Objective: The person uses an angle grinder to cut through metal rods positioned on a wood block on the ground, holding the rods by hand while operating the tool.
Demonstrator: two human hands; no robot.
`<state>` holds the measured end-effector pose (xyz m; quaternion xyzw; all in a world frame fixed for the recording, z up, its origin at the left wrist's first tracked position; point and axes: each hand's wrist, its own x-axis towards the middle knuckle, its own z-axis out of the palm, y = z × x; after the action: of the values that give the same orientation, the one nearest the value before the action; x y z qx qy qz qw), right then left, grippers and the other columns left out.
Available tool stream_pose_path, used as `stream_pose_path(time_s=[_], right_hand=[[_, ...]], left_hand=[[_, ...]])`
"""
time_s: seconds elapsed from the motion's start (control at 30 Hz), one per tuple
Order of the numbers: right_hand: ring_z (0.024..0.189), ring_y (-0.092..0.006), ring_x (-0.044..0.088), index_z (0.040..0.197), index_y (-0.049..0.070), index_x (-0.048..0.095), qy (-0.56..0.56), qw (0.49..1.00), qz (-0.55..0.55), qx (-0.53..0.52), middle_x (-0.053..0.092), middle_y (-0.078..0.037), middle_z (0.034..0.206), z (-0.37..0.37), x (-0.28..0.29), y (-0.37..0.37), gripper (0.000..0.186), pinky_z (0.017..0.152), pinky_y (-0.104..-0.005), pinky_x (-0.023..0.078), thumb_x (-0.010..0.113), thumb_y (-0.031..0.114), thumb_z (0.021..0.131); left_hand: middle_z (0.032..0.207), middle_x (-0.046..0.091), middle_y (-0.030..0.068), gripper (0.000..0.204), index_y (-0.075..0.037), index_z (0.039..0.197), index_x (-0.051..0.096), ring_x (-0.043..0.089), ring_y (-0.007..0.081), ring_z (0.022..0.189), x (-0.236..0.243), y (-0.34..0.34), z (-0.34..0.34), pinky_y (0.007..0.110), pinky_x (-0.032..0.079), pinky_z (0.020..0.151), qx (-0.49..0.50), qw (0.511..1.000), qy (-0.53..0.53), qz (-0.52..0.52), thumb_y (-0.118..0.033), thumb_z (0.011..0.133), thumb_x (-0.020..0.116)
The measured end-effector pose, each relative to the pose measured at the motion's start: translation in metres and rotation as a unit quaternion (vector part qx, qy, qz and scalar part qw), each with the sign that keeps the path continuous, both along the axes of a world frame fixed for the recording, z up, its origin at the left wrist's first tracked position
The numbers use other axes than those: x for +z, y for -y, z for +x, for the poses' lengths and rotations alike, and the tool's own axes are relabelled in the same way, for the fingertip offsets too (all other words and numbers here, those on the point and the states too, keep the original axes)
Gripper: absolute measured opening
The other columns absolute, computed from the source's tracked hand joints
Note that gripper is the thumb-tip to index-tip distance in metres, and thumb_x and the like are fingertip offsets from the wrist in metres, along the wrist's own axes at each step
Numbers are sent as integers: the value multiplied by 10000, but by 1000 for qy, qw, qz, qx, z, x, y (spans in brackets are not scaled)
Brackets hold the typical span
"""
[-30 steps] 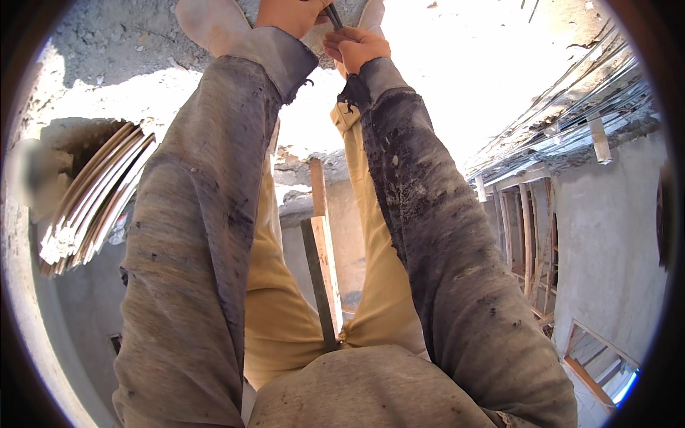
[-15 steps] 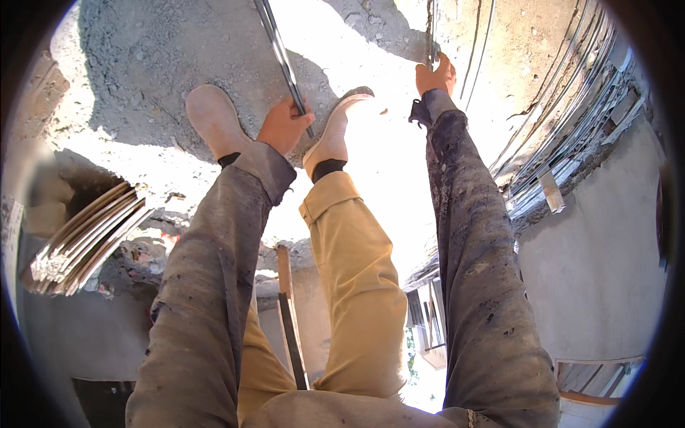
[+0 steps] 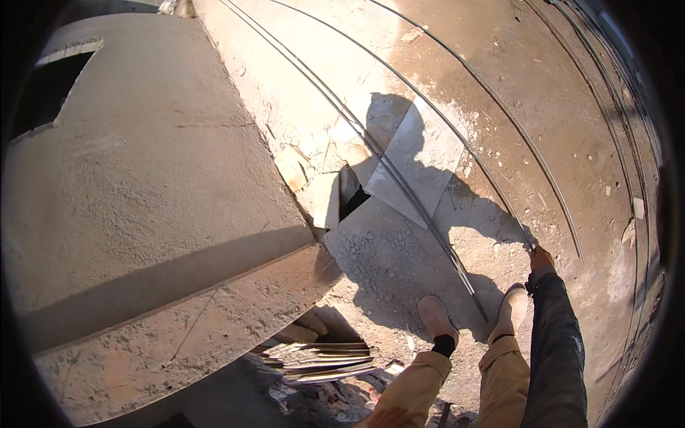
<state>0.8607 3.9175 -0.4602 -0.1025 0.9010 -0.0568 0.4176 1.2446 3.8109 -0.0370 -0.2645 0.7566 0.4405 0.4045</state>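
My right hand [image 3: 540, 258] is closed on the near end of a long, thin steel rod [image 3: 499, 187], low at the right. A blurred reddish patch at the bottom edge seems to be part of my left hand [image 3: 389, 419], over my trouser leg; its fingers are unclear. A pair of dark rods [image 3: 421, 210] lies left of the held rod, ending between my pale left boot [image 3: 437, 317] and right boot [image 3: 512, 308]. Another rod [image 3: 542, 157] lies to the right of my hand's rod.
A raised concrete slab [image 3: 157, 157] with a dark opening and thick edge fills the left. Broken boards [image 3: 325, 200] border a dark gap in the middle. Stacked thin sheets [image 3: 321, 357] lie below the slab edge. Several more rods [image 3: 628, 143] run along the far right.
My view has swung up across the ground. My left hand has left the rods it held, which now lie down, and has dropped back. My right hand still grips a rod.
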Motion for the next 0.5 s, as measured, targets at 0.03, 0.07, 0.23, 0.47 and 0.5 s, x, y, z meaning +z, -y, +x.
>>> stream_pose_path(time_s=[0.03, 0.07, 0.23, 0.47, 0.5], right_hand=[[835, -369, 571, 1024, 78, 548, 4, 999, -38, 14, 602, -195, 878, 7, 22, 14, 241, 697, -440, 438, 497, 216, 834], [797, -369, 575, 1022, 68, 544, 7, 997, -76, 30, 600, -207, 848, 10, 48, 27, 218, 660, -437, 435, 505, 163, 829], [742, -361, 569, 1044, 74, 526, 100, 980, -170, 32, 588, -203, 783, 28, 62, 16, 227, 638, -424, 434, 485, 101, 822], [850, -303, 589, 1033, 79, 532, 162, 975, -125, 88, 610, -160, 877, 95, 53, 37, 267, 730, -365, 454, 430, 24, 793], [835, -303, 590, 1029, 73, 532, 155, 972, -165, 67, 609, -158, 859, 104, 51, 30, 275, 718, -370, 453, 430, 12, 781]], left_hand=[[1182, 485, 130, 607, -161, 1152, 499, 420, 304, 1127, -10, -10, 4, 433, 323, 955, -5, 1000, 20, -21, -275, 575, 651], [1156, 495, 132, 512, -141, 1081, 540, 433, 302, 1103, -19, -18, 11, 431, 329, 942, -6, 998, 40, -42, -255, 590, 628], [1147, 496, 137, 493, -85, 1054, 544, 433, 316, 1098, -14, -6, -3, 433, 328, 946, -9, 999, 3, -44, -253, 597, 620], [1188, 453, 115, 504, -160, 1127, 502, 387, 286, 1154, -45, -27, 30, 434, 286, 973, -60, 993, 97, -23, -311, 659, 615], [1174, 454, 109, 493, -154, 1109, 509, 389, 288, 1142, -40, -29, 22, 436, 287, 965, -56, 995, 85, -20, -317, 657, 616]])
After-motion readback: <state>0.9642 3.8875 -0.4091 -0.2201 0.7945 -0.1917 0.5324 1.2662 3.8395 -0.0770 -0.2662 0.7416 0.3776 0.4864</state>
